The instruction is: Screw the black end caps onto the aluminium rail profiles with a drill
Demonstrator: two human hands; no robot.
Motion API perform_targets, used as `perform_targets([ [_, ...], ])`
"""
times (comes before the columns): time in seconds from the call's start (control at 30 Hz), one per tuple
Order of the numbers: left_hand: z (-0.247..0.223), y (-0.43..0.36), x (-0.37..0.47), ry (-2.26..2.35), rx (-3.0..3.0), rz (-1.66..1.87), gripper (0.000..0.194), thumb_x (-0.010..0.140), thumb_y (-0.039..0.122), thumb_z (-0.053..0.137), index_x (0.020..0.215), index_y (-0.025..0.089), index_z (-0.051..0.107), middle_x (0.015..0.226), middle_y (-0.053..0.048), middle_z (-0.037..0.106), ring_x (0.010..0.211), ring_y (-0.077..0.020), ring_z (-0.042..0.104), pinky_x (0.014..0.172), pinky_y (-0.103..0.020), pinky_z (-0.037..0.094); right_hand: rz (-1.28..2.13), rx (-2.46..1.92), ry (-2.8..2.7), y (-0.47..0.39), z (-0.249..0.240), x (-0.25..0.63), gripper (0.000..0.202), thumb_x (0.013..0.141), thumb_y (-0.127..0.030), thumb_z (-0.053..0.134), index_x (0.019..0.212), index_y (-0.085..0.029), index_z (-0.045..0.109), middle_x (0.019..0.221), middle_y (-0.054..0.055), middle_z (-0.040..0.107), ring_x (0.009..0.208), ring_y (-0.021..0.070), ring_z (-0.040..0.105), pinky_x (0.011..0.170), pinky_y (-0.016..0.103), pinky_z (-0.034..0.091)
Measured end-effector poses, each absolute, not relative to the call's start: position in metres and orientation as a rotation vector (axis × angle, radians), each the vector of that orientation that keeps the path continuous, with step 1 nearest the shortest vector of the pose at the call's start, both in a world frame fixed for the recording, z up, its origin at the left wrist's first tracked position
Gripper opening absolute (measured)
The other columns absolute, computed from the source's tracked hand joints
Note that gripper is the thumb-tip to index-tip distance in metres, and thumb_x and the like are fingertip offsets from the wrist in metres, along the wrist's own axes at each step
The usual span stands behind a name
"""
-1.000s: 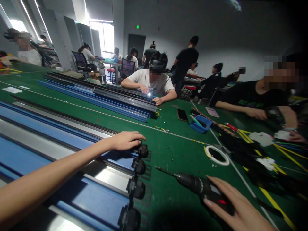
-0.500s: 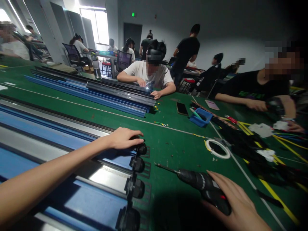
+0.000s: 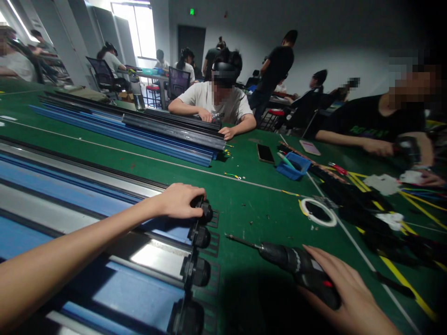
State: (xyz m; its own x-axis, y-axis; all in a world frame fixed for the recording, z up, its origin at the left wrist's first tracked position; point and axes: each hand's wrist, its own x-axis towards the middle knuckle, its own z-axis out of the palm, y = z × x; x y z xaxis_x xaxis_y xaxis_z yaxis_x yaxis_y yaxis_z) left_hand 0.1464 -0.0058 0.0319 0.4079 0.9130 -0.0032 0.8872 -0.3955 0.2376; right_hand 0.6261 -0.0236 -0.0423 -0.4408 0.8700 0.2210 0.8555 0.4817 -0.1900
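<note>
Blue and silver metal profiles (image 3: 150, 281) lie side by side at the left, with black round end fittings (image 3: 200, 236) along their right ends. My left hand (image 3: 183, 200) reaches over the profiles, its thumb and fingers curved round the farthest black fitting (image 3: 206, 211). At the lower right my right hand (image 3: 344, 284) is wrapped round a black power drill (image 3: 284, 258). The drill's long bit points left toward the fittings, apart from them.
Across the green table (image 3: 244, 195) lie more profiles (image 3: 139, 135), a phone (image 3: 265, 153), a blue tray (image 3: 294, 173), a white ring (image 3: 318, 212) and dark and yellow cables (image 3: 391, 272). People sit opposite and at the right.
The fingers of my left hand have curled down round the farthest fitting. My right hand and the drill have shifted very slightly to the right.
</note>
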Motion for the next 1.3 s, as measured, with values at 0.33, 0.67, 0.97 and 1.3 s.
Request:
perform_targets([
  [0.33, 0.03, -0.006, 0.146, 1.644, 2.459, 0.172, 0.047, 0.086, 0.052, 0.058, 0.123, 0.024, 0.059, 0.101, -0.006, 0.072, 0.091, -0.03, 0.068, 0.076, -0.037, 0.048, 0.095, -1.574, -2.519, -0.01, -0.055, 0.646, 0.075, 0.075, -0.045, 0.068, 0.145, -0.03, 0.048, 0.14, 0.01, 0.058, 0.12, 0.0383, 0.057, 0.096, 0.054, 0.052],
  [0.67, 0.03, -0.006, 0.147, 1.623, 2.491, 0.163, 0.039, 0.087, 0.05, 0.057, 0.113, 0.022, 0.062, 0.1, -0.006, 0.071, 0.092, -0.0287, 0.067, 0.076, -0.036, 0.048, 0.166, -1.583, -2.411, 0.014, -0.027, 0.564, 0.065, 0.076, -0.045, 0.062, 0.137, -0.025, 0.053, 0.133, 0.011, 0.059, 0.117, 0.0356, 0.055, 0.097, 0.053, 0.047],
  [0.97, 0.03, -0.005, 0.146, 1.626, 2.506, 0.142, 0.039, 0.086, 0.053, 0.057, 0.108, 0.021, 0.064, 0.092, -0.005, 0.07, 0.083, -0.027, 0.066, 0.069, -0.033, 0.045, 0.204, -1.551, -2.384, 0.022, -0.017, 0.53, 0.061, 0.074, -0.041, 0.061, 0.132, -0.025, 0.054, 0.128, 0.011, 0.06, 0.115, 0.035, 0.054, 0.096, 0.052, 0.045],
  [1.3, 0.031, -0.006, 0.146, 1.605, 2.46, 0.18, 0.04, 0.087, 0.051, 0.059, 0.119, 0.027, 0.06, 0.099, -0.002, 0.071, 0.088, -0.0259, 0.066, 0.073, -0.033, 0.045, 0.235, -1.572, -2.398, 0.025, -0.015, 0.527, 0.06, 0.075, -0.041, 0.062, 0.132, -0.025, 0.054, 0.129, 0.009, 0.059, 0.117, 0.035, 0.052, 0.096, 0.051, 0.045],
])
